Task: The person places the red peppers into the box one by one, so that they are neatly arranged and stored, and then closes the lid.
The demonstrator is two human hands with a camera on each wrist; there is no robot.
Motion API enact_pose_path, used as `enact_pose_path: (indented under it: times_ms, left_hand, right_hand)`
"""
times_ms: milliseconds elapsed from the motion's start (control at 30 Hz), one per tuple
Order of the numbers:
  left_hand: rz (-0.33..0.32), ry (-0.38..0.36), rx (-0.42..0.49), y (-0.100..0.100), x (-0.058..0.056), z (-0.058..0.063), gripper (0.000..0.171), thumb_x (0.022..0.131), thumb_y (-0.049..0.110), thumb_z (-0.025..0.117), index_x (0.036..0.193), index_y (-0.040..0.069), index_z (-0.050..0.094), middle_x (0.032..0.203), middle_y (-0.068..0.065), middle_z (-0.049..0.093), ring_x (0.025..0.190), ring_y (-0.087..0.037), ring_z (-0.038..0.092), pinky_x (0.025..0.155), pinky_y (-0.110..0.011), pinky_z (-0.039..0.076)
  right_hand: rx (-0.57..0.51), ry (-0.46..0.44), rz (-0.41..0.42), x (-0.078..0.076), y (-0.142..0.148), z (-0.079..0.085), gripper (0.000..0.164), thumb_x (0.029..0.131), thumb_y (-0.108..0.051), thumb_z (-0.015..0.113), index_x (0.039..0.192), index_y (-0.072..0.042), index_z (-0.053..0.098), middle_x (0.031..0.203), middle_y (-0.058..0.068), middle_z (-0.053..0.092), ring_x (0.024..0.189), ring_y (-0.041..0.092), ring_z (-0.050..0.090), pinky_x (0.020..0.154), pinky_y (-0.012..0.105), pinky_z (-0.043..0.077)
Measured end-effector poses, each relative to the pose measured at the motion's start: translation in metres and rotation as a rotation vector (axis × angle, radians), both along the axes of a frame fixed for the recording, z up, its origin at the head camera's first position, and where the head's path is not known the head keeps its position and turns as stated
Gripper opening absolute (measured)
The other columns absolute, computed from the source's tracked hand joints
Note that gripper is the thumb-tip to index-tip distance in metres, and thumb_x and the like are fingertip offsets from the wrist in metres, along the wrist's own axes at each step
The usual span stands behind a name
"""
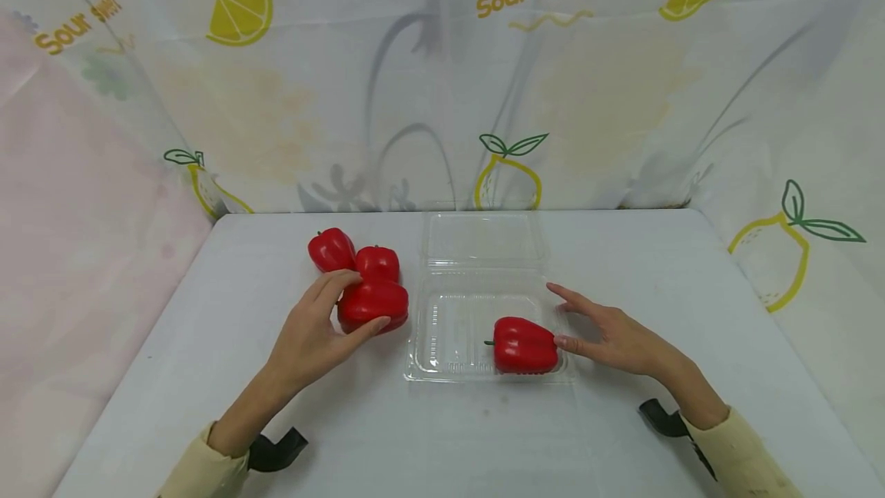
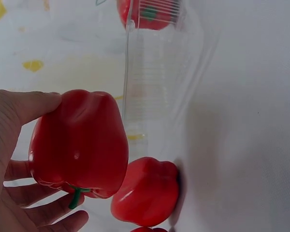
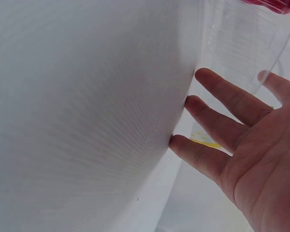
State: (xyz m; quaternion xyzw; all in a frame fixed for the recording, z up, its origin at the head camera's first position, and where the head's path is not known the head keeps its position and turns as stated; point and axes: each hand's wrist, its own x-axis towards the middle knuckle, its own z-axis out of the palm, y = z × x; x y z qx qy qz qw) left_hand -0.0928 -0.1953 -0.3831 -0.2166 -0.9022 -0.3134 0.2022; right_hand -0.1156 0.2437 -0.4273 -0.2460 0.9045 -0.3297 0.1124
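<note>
My left hand (image 1: 314, 333) grips a red bell pepper (image 1: 373, 304), thumb on one side and fingers on the other. In the left wrist view this bell pepper (image 2: 82, 142) shows its green stem pointing down. Two more red bell peppers, one at the back left (image 1: 331, 250) and one just behind the held one (image 1: 378, 263), sit on the table. A clear plastic clamshell box (image 1: 449, 329) stands with its lid laid back, and a red bell pepper (image 1: 525, 346) lies on its side in the front right. My right hand (image 1: 615, 333) is at the box's right rim, fingers spread.
A white table (image 1: 346, 429) lies under everything. The clear lid (image 1: 484, 238) reaches toward the back edge, where a printed curtain (image 1: 442, 83) with lemon drawings hangs. Black straps (image 1: 276, 452) show near both wrists.
</note>
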Motion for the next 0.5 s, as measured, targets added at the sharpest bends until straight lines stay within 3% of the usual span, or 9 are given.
enact_pose_path:
  times_ms: [267,500]
  left_hand:
    - [-0.037,0.023,0.031,0.008,-0.002,-0.001,0.069,0.067,0.019,0.092,0.124,0.003,0.058,0.122,-0.007,0.059,0.112,-0.022,0.057,0.078,-0.042,0.058]
    - [-0.082,0.002,0.059,0.018,-0.001,0.000,0.066,0.069,0.023,0.091,0.124,0.006,0.058,0.122,-0.005,0.059,0.112,-0.019,0.056,0.079,-0.039,0.058]
  right_hand:
    - [-0.001,0.004,0.000,0.000,0.001,0.000,0.078,0.091,-0.046,0.067,0.156,-0.030,0.026,0.138,0.013,0.055,0.128,0.035,0.050,0.093,0.068,0.042]
    - [0.002,0.004,-0.001,0.000,-0.001,0.000,0.079,0.090,-0.046,0.067,0.156,-0.026,0.028,0.137,0.013,0.056,0.127,0.036,0.051,0.092,0.068,0.043]
